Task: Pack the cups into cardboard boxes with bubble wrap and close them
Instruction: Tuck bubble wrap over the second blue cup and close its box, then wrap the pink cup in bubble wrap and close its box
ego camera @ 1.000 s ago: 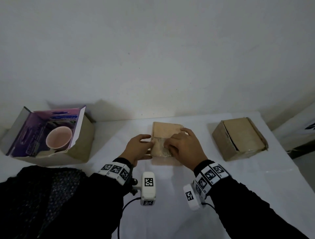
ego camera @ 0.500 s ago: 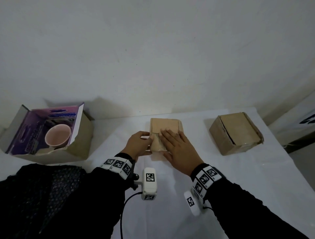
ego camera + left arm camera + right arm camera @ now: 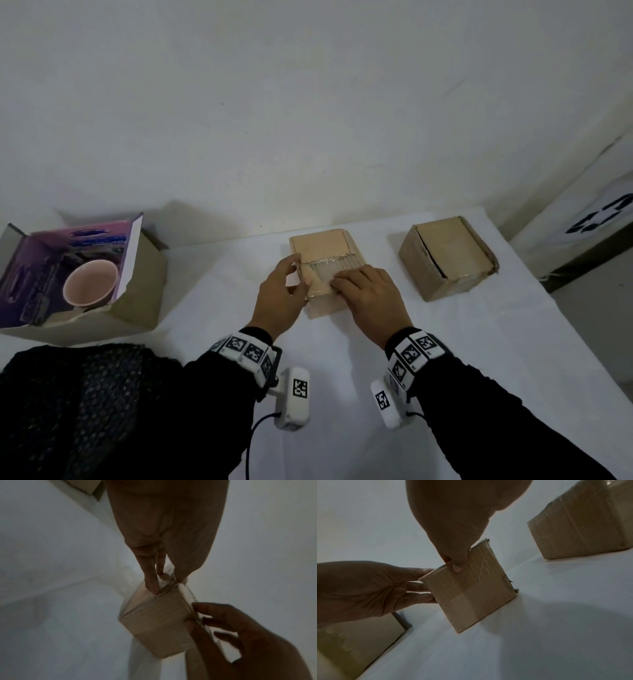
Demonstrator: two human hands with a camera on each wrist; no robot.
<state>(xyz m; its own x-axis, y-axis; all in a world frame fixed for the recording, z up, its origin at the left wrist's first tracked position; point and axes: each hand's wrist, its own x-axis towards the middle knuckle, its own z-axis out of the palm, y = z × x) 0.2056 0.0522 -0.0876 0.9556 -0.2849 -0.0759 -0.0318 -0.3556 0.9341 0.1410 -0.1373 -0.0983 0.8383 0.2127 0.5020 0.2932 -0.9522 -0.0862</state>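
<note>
A small cardboard box [image 3: 322,246] with clear tape over its lid stands mid-table. My left hand [image 3: 295,278] grips its left side, thumb on the top edge and fingers [image 3: 423,584] against the side wall. My right hand [image 3: 346,285] lies over the near top edge, fingers bent on the taped lid and thumb [image 3: 457,565] on the front face [image 3: 471,595]. In the left wrist view the box [image 3: 154,622] shows its taped corner under my left fingertips [image 3: 152,588]. A pink cup [image 3: 90,282] sits in an open box [image 3: 144,287] at the left.
A second closed, taped cardboard box [image 3: 445,257] stands to the right, apart from my hands; it shows in the right wrist view too [image 3: 583,527]. The table has a white cloth [image 3: 479,342]. A dark knitted cloth [image 3: 68,404] lies at the near left.
My right hand lay flat on the box lid half a second ago; it has drawn back and its fingers are now bent over the near edge. My left hand has stayed at the box's left side.
</note>
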